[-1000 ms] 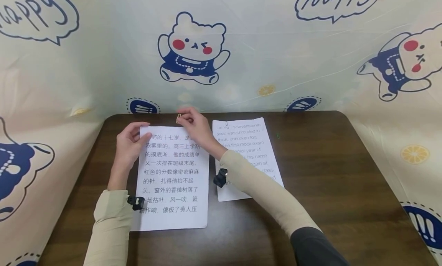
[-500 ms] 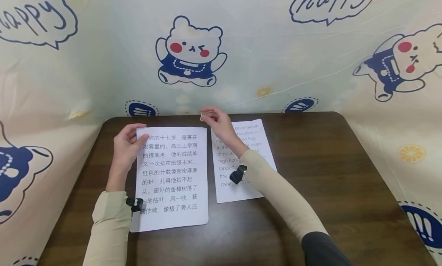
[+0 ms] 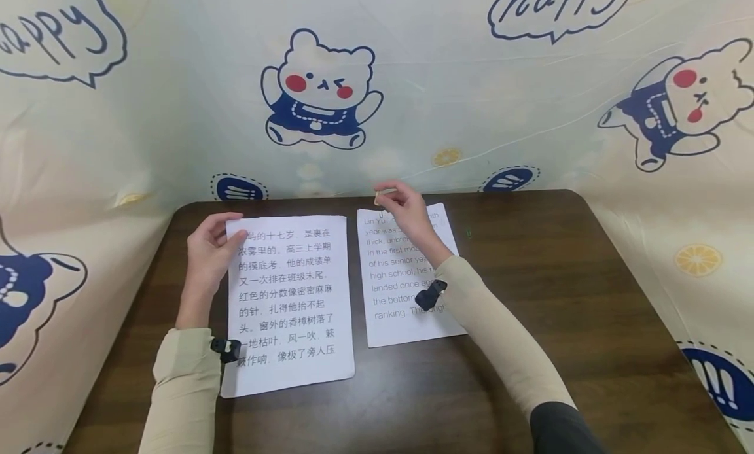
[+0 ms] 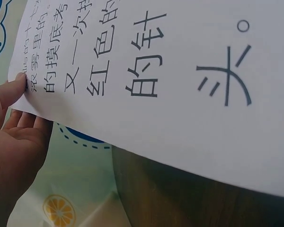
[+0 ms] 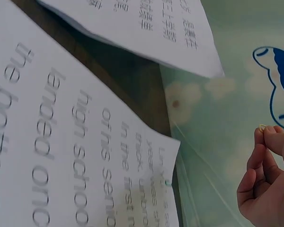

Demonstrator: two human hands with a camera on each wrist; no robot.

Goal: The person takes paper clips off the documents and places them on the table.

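At its upper left corner, my left hand (image 3: 207, 254) pinches a stack of white paper (image 3: 294, 369) printed with Chinese text, thumb on top and fingers beneath. In the left wrist view the held sheet (image 4: 189, 142) slants upward to that corner. My right hand (image 3: 410, 217) pinches a small yellow paper clip (image 5: 262, 127) between thumb and index finger. That hand hovers over the top edge of a second white stack with English text (image 3: 406, 333), hiding some of its words. A green paper clip (image 5: 168, 183) sits on this stack's top edge.
Another green paper clip (image 3: 469, 233) lies on the dark wooden table (image 3: 559, 310), right of the English stack. A patterned curtain (image 3: 436, 101) with cartoon bears rises behind the table and along both sides. A strip of tabletop separates the two stacks.
My right hand has moved right with the yellow paper clip, from above the Chinese stack to the English stack's top edge. My left hand keeps its grip on the corner.
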